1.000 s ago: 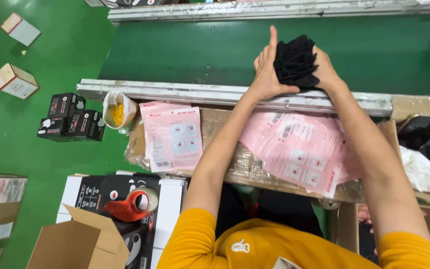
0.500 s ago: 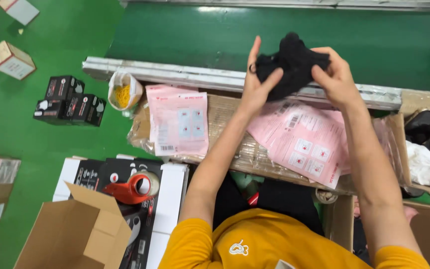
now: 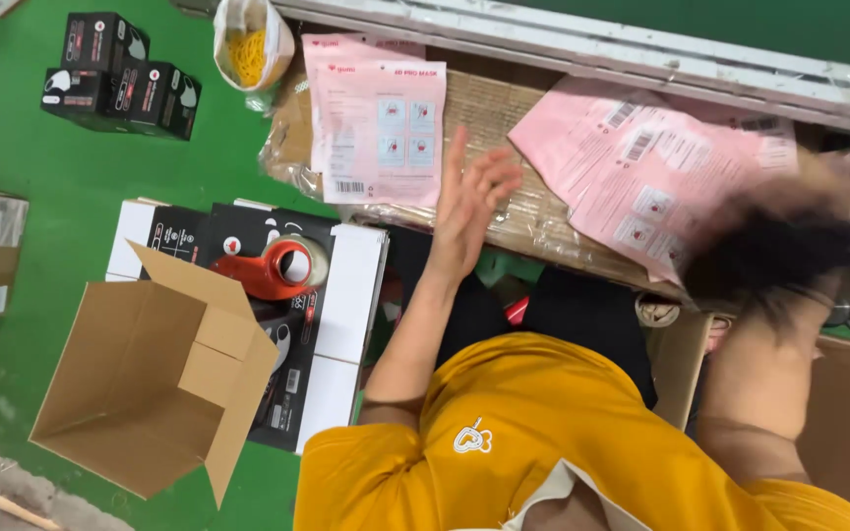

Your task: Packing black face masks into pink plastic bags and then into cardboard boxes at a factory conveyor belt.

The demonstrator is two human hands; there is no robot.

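- The left hand point(image 3: 474, 211) is open, with its fingers spread wide. It holds nothing and hangs over the table point(image 3: 504, 118), just beside the near stack of pink packets point(image 3: 378, 123).
- The right hand point(image 3: 799, 295) is a blur. It seems to grip a dark, soft bundle point(image 3: 779, 251), but it is too smeared to tell how the fingers sit.
- The bundle is at the right side, low by the table edge, in front of the far pile of pink packets point(image 3: 661, 172).
- The bundle looks floppy, like cloth. A loose grip could let a piece slip and drop to the green floor point(image 3: 41, 147).
- The pink packets look thin, flat and smooth. The far pile is fanned out and messy, so a bump from the bundle could push some off the edge.
- The table top is brown card under shiny clear wrap.
- By the person's left side sits an open brown box point(image 3: 150, 383), stiff and square, with flaps up.
- A red tape roll point(image 3: 273, 268) rests on white and black boxes point(image 3: 346, 315).
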